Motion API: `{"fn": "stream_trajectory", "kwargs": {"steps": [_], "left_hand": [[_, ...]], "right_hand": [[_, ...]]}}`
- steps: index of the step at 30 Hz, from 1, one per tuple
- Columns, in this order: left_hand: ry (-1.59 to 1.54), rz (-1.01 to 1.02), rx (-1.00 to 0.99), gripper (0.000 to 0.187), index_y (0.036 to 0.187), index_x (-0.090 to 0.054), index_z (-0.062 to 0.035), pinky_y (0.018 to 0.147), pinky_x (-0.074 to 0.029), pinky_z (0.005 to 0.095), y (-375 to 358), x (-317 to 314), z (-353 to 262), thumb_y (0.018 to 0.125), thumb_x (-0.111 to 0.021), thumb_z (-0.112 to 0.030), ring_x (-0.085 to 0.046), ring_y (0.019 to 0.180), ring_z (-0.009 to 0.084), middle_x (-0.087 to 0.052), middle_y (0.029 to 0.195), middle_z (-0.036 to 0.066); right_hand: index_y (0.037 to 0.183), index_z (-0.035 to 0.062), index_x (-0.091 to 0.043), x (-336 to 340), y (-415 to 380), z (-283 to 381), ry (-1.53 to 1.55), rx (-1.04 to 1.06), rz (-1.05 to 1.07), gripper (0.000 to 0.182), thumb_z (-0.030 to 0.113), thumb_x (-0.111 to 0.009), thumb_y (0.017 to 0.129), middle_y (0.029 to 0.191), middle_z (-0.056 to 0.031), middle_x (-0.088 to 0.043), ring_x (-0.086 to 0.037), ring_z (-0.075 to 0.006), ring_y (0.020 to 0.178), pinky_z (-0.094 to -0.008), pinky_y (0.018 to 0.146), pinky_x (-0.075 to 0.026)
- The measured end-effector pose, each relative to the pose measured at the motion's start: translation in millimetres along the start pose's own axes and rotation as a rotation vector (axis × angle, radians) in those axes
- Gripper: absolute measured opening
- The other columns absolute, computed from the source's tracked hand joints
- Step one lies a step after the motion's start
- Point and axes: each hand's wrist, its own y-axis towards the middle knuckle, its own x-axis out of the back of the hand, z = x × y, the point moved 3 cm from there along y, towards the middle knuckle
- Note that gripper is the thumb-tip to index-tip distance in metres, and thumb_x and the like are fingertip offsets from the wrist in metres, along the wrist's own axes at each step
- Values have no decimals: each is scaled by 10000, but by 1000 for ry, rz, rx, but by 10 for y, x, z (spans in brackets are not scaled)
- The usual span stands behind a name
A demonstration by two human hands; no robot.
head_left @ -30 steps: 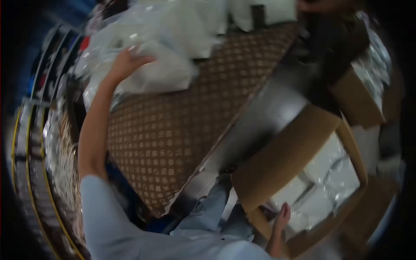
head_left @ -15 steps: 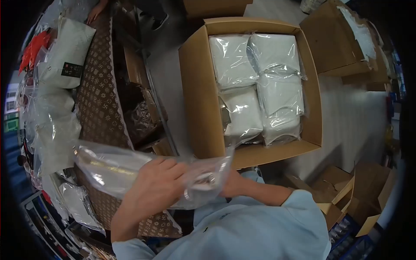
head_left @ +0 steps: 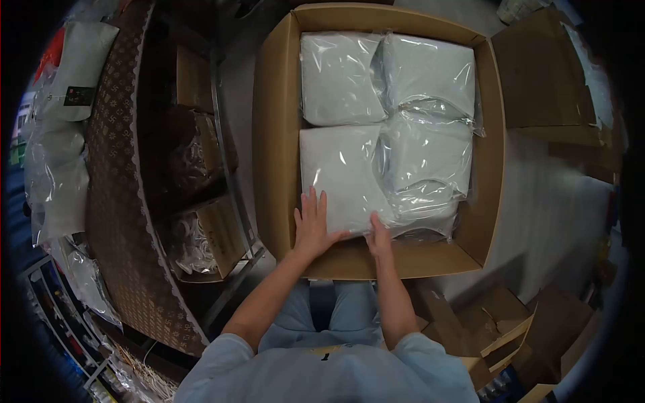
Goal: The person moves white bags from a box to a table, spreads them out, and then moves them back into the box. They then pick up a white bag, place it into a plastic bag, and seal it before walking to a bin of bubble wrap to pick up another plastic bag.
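Lowered into the carton since the earlier frame, when both hands held it up near the table, a square white package in clear plastic (head_left: 341,168) lay flat in the near left part of a large open box of brown cardboard (head_left: 265,154). The left hand (head_left: 311,228) pressed its near left part, fingers apart; the right hand (head_left: 380,240) touched its near right corner, thumb raised, though whether its fingers were clamped on the plastic could not be told. Beside it, to the right, overlapped more white packages in clear plastic (head_left: 430,151), with another white package (head_left: 341,79) at far left. At left stood a table under a brown patterned cloth (head_left: 111,174), bearing a white bundle with a black label (head_left: 87,54).
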Motion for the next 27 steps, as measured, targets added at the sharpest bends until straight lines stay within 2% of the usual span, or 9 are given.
{"fn": "stream_trajectory", "kwargs": {"steps": [1,3,4,8,11,19,22,24,27], "left_hand": [[-4,16,10,1084,1356,-84,-63,976,-209,545,39,-200,29,576,-721,-463,-79,1283,400,-10,1404,204],[-44,77,133,1090,1355,-101,-73,910,-246,614,154,-458,150,559,-721,-486,-78,1267,437,13,1408,194],[-48,92,141,1090,1355,-101,-73,910,-246,614,183,-544,175,559,-721,-486,-78,1267,437,13,1408,194],[78,115,211,1081,1360,-113,-121,882,-294,601,358,-766,112,544,-745,-444,-36,1265,448,42,1408,183],[158,81,213,1065,1361,-121,-157,868,-323,585,572,-929,258,543,-756,-404,-35,1268,442,33,1408,178],[63,96,124,985,1352,-156,-146,876,-339,556,708,-710,467,582,-749,-307,-77,1278,401,-10,1411,159],[-451,-173,-41,758,1300,-276,-58,947,-317,459,320,-341,495,680,-685,-206,-228,1251,348,-212,1361,178],[-668,-274,-119,573,1226,-392,-27,963,-320,404,-113,387,463,719,-644,-122,-343,1200,329,-369,1277,184],[-580,-567,-140,401,1112,-499,-10,940,-353,384,-881,1229,899,728,-612,-32,-427,1147,315,-485,1179,168]], "right_hand": [[1270,21,-315,91,76,-76,-4,-13,-12,598,228,-601,788,1209,-131,-456,-449,-246,1105,-388,931,-352],[1312,14,-209,253,169,-151,-945,-9,-424,768,294,-642,743,1261,-189,-392,-407,-301,1148,-420,945,-317],[1312,14,-209,234,82,-150,-952,-25,-430,768,294,-642,743,1261,-189,-392,-407,-301,1148,-420,945,-317],[1341,59,-150,-442,-516,248,-1764,536,-208,877,299,-674,681,1376,-208,-167,-167,-378,1267,-548,957,-231],[1350,114,-147,-723,-67,144,-2149,515,185,924,269,-708,632,1397,-197,-78,-116,-397,1275,-622,908,-230],[1326,148,-222,-842,434,176,-2133,523,331,845,242,-697,633,1388,-172,-149,-169,-364,1270,-618,876,-287],[1309,144,-276,-1059,710,328,-1895,20,394,782,301,-680,659,1369,-169,-215,-174,-364,1268,-608,871,-305],[1300,152,-309,-1771,828,581,-1761,886,466,752,403,-648,677,1361,-164,-247,-158,-374,1270,-632,886,-263],[1345,187,-218,-2363,1049,533,-2136,652,193,926,595,-613,614,1406,-134,-154,-80,-364,1294,-668,916,-143]]}}
